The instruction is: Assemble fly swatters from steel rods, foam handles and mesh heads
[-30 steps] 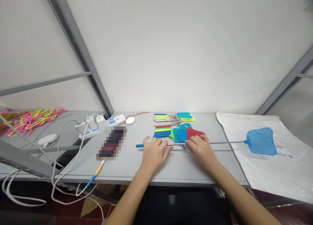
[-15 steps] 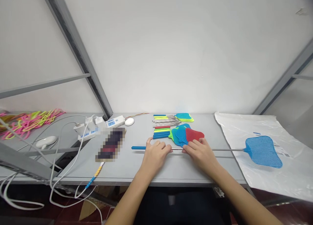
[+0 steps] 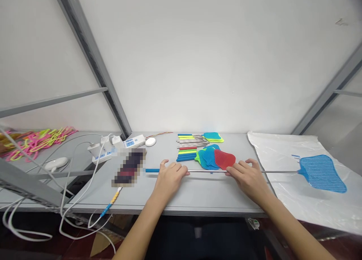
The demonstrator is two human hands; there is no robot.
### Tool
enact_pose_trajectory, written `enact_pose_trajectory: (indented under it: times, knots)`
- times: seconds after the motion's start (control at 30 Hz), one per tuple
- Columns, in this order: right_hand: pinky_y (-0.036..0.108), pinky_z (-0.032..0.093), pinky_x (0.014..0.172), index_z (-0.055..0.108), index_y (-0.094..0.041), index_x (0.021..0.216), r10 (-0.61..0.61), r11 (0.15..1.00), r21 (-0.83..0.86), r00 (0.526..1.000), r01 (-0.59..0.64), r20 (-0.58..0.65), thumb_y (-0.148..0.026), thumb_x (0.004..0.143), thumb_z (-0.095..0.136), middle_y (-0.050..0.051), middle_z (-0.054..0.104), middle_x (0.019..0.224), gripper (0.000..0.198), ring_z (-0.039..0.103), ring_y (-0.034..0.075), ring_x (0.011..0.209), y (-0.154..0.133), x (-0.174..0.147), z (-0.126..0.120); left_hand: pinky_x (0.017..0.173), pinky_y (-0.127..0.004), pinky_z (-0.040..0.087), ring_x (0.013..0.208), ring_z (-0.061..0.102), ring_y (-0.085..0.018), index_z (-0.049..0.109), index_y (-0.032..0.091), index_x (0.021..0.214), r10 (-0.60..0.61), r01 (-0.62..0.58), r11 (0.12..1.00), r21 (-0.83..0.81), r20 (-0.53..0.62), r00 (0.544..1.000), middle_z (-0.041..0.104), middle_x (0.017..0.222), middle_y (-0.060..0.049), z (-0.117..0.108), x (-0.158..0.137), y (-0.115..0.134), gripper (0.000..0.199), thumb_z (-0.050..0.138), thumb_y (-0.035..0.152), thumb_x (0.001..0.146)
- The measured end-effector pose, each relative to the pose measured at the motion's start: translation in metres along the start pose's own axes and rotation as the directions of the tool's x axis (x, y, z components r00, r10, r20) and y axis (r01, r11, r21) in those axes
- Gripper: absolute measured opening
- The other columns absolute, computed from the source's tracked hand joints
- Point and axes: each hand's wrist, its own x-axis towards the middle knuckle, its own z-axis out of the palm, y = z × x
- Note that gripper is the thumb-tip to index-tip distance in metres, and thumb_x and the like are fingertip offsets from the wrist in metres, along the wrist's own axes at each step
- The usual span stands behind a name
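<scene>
A blue fly swatter [image 3: 322, 173] with a long metal telescopic rod is held level just above the table's front half. My left hand [image 3: 172, 176] is closed around it beside the blue grip, which sticks out to the left. My right hand [image 3: 247, 176] pinches the rod farther right, and the blue mesh head lies beyond it over the white plastic. Behind the rod are overlapping loose swatter heads, a red one [image 3: 224, 160] on top of several blue and green ones. To their left lie coloured handle grips [image 3: 187, 153].
Metal rods [image 3: 192, 142] and stacked swatters [image 3: 213, 137] lie near the wall. At left are a power strip [image 3: 135, 141], a white round device [image 3: 151, 142], a pixelated object [image 3: 129, 168] and loose cables. A white plastic sheet [image 3: 283, 148] covers the right side.
My hands have moved apart, the left one leftward and the right one rightward. The rod between grip and head is longer, with the swatter head farther right.
</scene>
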Motion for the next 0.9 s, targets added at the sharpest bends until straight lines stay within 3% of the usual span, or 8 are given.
enact_pose_trajectory:
  times: [0.27, 0.33, 0.5, 0.9]
  knots:
    - [0.036, 0.025, 0.09, 0.06, -0.019, 0.084, 0.066, 0.998, 0.014, 0.996, -0.065, -0.054, -0.025, 0.097, 0.046, 0.001, 0.06, 0.074, 0.02, 0.05, 0.013, 0.07, -0.014, 0.014, 0.019, 0.093, -0.042, 0.025, 0.077, 0.054, -0.016, 0.057, 0.022, 0.081, -0.084, 0.084, 0.996, -0.012, -0.023, 0.996, 0.063, 0.075, 0.001, 0.008, 0.004, 0.006, 0.022, 0.043, 0.028, 0.098]
    - [0.035, 0.026, 0.086, 0.061, -0.019, 0.087, 0.017, 1.0, 0.019, 0.998, -0.016, -0.065, -0.031, 0.096, 0.049, 0.001, 0.06, 0.075, 0.019, 0.049, 0.014, 0.071, -0.025, 0.027, 0.023, 0.092, -0.042, 0.025, 0.078, 0.054, -0.017, 0.057, 0.023, 0.082, -0.097, 0.096, 0.995, -0.028, -0.038, 0.995, 0.063, 0.075, 0.001, 0.009, 0.008, 0.014, 0.022, 0.043, 0.029, 0.097]
    - [0.032, 0.023, 0.072, 0.061, -0.02, 0.084, -0.109, 0.993, 0.04, 0.991, 0.112, -0.073, -0.025, 0.097, 0.046, -0.001, 0.055, 0.065, 0.021, 0.043, 0.013, 0.065, -0.042, 0.049, 0.027, 0.093, -0.043, 0.025, 0.077, 0.054, -0.016, 0.058, 0.022, 0.083, -0.087, 0.085, 0.996, -0.029, -0.05, 0.995, 0.063, 0.076, 0.001, 0.005, 0.014, 0.024, 0.025, 0.041, 0.033, 0.098]
    - [0.033, 0.024, 0.08, 0.062, -0.022, 0.086, -0.105, 0.994, 0.009, 0.994, 0.105, -0.004, -0.026, 0.097, 0.047, -0.002, 0.056, 0.065, 0.019, 0.047, 0.013, 0.068, -0.027, 0.023, 0.012, 0.095, -0.041, 0.027, 0.075, 0.053, -0.016, 0.056, 0.022, 0.082, 0.033, -0.032, 0.999, -0.043, 0.018, 0.999, 0.062, 0.075, 0.0, 0.009, 0.006, 0.019, 0.027, 0.038, 0.033, 0.099]
